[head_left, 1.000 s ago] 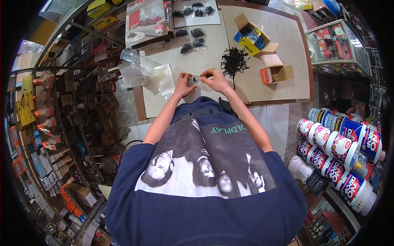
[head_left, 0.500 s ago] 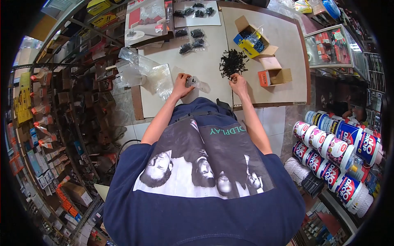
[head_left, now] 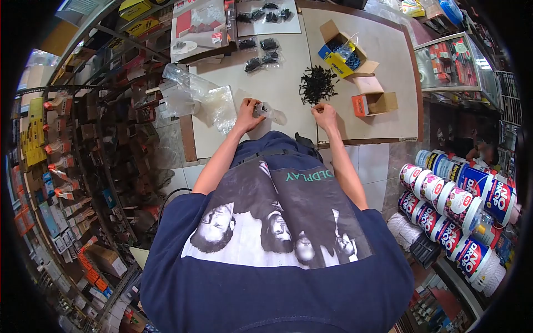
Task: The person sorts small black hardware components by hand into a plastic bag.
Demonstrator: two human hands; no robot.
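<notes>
My left hand (head_left: 248, 115) is closed on the near end of a small clear plastic bag (head_left: 273, 114), with a few dark pieces visible inside at the fingers. The bag lies just above the table and points to the right. My right hand (head_left: 325, 117) is pinched at the near edge of a heap of black screws (head_left: 317, 84). Whatever sits between its fingertips is too small to make out. Beyond the left hand lie several filled bags of black screws (head_left: 269, 57). A stack of clear plastic bags (head_left: 220, 109) lies to its left.
An open yellow-and-blue box (head_left: 337, 62) with dark screws and an open orange box (head_left: 361, 105) stand right of the heap. A large printed box (head_left: 198, 33) and a white sheet (head_left: 292, 25) bearing more bags are at the back. Shelves flank the left; paint tubs (head_left: 463, 205) the right.
My right hand has drawn slightly back from the heap toward me, its fingers still pinched. The left hand keeps hold of the bag. The whole view has shifted a little.
</notes>
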